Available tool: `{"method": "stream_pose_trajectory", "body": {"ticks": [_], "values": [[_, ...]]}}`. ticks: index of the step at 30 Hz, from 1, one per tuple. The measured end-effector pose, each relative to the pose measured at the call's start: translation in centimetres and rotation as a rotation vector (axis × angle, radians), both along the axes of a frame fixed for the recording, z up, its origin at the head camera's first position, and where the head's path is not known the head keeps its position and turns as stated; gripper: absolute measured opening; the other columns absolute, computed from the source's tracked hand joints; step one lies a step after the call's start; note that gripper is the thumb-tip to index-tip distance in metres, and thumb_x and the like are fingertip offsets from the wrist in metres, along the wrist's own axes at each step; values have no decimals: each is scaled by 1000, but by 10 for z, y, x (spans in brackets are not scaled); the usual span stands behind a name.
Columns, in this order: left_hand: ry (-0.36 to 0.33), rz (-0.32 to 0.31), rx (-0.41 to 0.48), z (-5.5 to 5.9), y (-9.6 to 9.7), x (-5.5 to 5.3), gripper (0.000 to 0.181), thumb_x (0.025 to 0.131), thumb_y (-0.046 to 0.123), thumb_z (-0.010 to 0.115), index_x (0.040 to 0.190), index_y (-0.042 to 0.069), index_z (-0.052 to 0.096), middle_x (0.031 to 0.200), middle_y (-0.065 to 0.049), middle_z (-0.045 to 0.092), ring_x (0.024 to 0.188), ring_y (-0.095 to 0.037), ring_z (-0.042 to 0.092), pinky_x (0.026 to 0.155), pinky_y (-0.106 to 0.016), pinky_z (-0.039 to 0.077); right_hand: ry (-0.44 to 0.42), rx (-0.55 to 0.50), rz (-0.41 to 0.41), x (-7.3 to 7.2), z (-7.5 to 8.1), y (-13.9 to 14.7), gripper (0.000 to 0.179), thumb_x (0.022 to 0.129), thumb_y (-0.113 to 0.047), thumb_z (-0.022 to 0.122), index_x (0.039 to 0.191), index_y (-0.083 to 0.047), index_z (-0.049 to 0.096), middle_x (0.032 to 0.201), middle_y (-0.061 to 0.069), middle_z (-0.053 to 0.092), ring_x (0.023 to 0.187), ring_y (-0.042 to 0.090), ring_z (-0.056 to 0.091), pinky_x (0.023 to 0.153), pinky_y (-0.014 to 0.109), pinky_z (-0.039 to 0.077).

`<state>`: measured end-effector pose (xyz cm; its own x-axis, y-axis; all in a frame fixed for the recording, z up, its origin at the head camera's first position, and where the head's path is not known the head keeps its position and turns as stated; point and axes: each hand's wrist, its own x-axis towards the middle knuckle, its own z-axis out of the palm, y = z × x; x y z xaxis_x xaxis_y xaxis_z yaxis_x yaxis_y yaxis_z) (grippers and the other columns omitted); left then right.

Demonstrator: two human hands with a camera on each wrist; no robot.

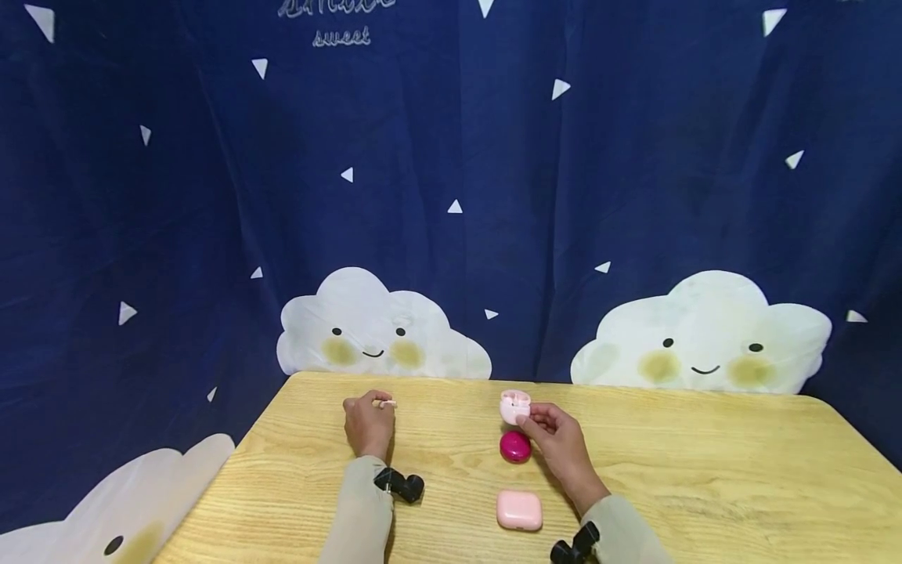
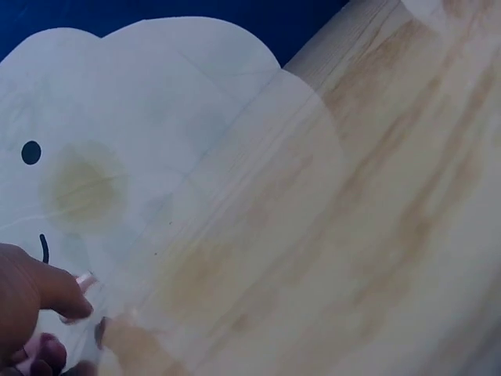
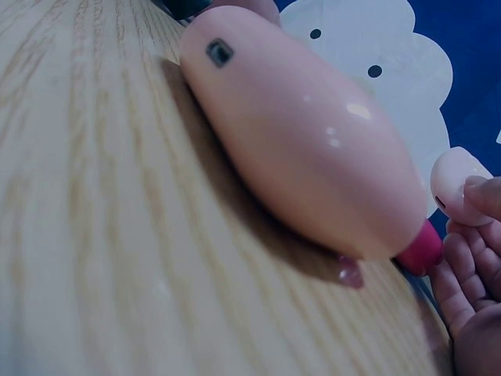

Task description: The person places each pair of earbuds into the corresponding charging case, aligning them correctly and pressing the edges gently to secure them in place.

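Note:
In the head view, my left hand (image 1: 369, 424) is at the left of the table and pinches a small pale earbud (image 1: 387, 403), its stem pointing right. In the left wrist view this hand is cut off at the lower left, the earbud (image 2: 84, 283) partly hidden by its fingers. With thumb and fingers, my right hand (image 1: 564, 446) holds a light pink earbud case (image 1: 515, 409), its lid raised. Just in front of that case lies a magenta rounded case (image 1: 515, 447). A closed pink case (image 1: 519, 510) sits nearer to me, its port showing in the right wrist view.
The wooden table (image 1: 705, 470) reaches back to a dark blue curtain (image 1: 423, 157) with white clouds and triangles. Black wrist cameras sit on both sleeves. A small shiny pink piece (image 3: 351, 272) shows beside the pink case in the right wrist view.

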<state>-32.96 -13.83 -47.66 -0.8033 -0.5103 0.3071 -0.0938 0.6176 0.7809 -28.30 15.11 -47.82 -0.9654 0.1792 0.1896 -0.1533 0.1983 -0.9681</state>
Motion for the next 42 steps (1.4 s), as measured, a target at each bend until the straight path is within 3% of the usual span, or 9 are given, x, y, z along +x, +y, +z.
{"method": "stream_pose_trajectory", "body": {"ticks": [5, 9, 12, 15, 19, 22, 29, 34, 42], "values": [[128, -56, 82, 0, 1, -4, 10, 85, 9, 68, 92, 13, 75, 100, -14, 55, 77, -28, 56, 67, -40, 45, 2, 5, 5, 0, -1, 0, 30, 85, -17, 75, 107, 2, 66, 96, 11, 67, 85, 14, 59, 72, 17, 50], [258, -220, 186, 1, 5, -9, 11, 86, 7, 69, 94, 13, 74, 94, -8, 62, 83, -22, 60, 68, -31, 48, 1, 4, 17, 1, 0, 1, 31, 85, -17, 75, 107, 2, 65, 96, 11, 67, 85, 14, 59, 72, 17, 50], [257, -394, 302, 11, 14, -2, 10, 89, 8, 69, 97, 12, 72, 90, -7, 66, 89, -24, 62, 67, -32, 53, -5, 7, 24, 4, 5, 0, 30, 85, -15, 75, 107, 3, 65, 97, 12, 67, 86, 15, 60, 72, 16, 50], [218, -566, 421, 21, 29, 8, 10, 90, 7, 67, 99, 7, 70, 92, -15, 68, 92, -36, 62, 70, -44, 56, -14, 14, 27, 4, 5, 0, 31, 85, -16, 75, 108, 2, 65, 98, 11, 67, 87, 16, 59, 72, 17, 50], [177, -718, 484, 26, 49, 13, 12, 91, 4, 64, 103, 3, 68, 96, -23, 68, 96, -46, 60, 74, -54, 53, -4, 15, 22, 0, 1, 1, 30, 85, -18, 75, 107, 0, 65, 98, 11, 67, 86, 15, 59, 73, 17, 50], [168, -752, 457, 26, 59, 14, 13, 91, 5, 64, 103, 4, 69, 96, -22, 69, 94, -43, 61, 72, -51, 54, 3, 20, 19, -1, 2, 1, 29, 85, -17, 75, 106, 0, 66, 97, 11, 67, 86, 15, 59, 73, 16, 50], [170, -754, 397, 28, 74, 16, 14, 89, 2, 66, 102, 2, 70, 92, -20, 68, 84, -23, 61, 64, -26, 52, 4, 22, 11, -1, 2, 2, 28, 84, -16, 75, 106, -1, 66, 96, 11, 67, 85, 15, 59, 73, 17, 50], [173, -780, 392, 27, 87, 18, 19, 87, -3, 65, 106, -4, 67, 90, -21, 66, 85, -21, 59, 68, -20, 49, -1, 20, 3, -1, 2, 3, 28, 84, -16, 76, 105, -1, 66, 95, 10, 66, 84, 14, 59, 72, 17, 50], [150, -823, 533, 25, 113, 22, 21, 87, -1, 66, 108, -4, 66, 91, -18, 64, 81, -19, 58, 59, -23, 51, -13, -2, 13, -1, 2, 1, 31, 85, -17, 75, 107, 2, 65, 97, 12, 66, 84, 13, 59, 72, 17, 49]]}}
